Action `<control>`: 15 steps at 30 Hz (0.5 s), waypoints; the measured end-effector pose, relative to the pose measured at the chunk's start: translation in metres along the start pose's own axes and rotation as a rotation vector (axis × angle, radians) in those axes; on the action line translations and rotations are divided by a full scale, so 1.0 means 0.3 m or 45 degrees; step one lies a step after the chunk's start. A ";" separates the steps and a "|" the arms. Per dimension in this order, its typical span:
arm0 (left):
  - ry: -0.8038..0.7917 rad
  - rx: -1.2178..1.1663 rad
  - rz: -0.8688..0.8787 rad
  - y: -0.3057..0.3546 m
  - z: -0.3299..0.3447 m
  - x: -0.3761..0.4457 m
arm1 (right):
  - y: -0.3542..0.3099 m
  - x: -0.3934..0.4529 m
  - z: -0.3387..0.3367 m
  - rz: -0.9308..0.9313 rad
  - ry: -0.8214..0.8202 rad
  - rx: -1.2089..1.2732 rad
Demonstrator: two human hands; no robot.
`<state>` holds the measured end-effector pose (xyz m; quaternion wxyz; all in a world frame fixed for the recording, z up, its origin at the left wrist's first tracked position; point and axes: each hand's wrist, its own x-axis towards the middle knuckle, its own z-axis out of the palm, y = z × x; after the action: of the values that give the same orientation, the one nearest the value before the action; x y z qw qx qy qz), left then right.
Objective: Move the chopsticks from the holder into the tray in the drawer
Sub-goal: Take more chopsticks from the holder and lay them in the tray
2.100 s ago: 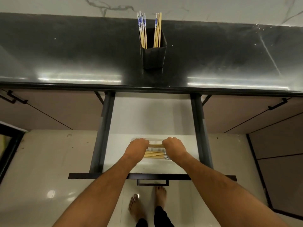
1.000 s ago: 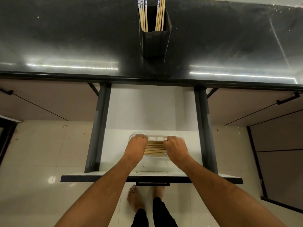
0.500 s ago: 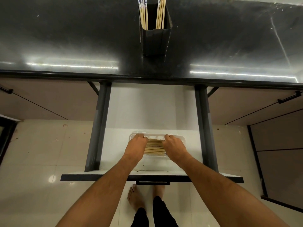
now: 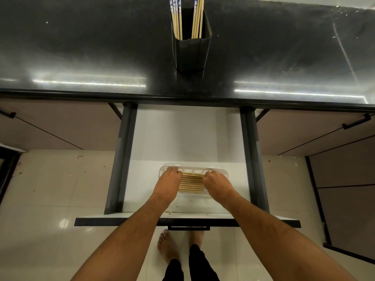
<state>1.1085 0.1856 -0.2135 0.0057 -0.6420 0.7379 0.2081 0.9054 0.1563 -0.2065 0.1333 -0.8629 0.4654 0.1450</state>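
Head view: drawer is pulled out below the counter, w/ dark side rails L & R and its front panel nearest the person. The white floor behind the tray is bare up to the counter edge. Clear tray sits near the drawer front, roughly centred, w/ a gap to each rail.

A row of chopsticks lies flat in the tray, running L-R. Left hand covers their L ends and right hand their R ends, both knuckles-up w/ fingers bent down into the tray. Can't tell if either actually grips the sticks or just presses on them.

Holder, black & square, stands upright on the counter, straight behind the drawer & well apart from the hands. It has two bunches: blue-patterned sticks on L, plain sticks on R; tops cut off by frame edge.

Cabinet doors w/ black handles flank the drawer. Bare feet on tile floor below the front panel.

Vs 0.5 s ago: hands sit at the same ends, tray & holder unmoved.
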 end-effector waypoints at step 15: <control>0.152 -0.173 0.003 -0.009 -0.040 -0.008 | 0.038 -0.018 -0.014 -0.034 0.173 0.118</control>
<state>1.1145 0.1839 -0.2026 -0.0820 -0.6513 0.7219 0.2190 0.8934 0.1529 -0.2018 0.1431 -0.8698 0.4679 0.0629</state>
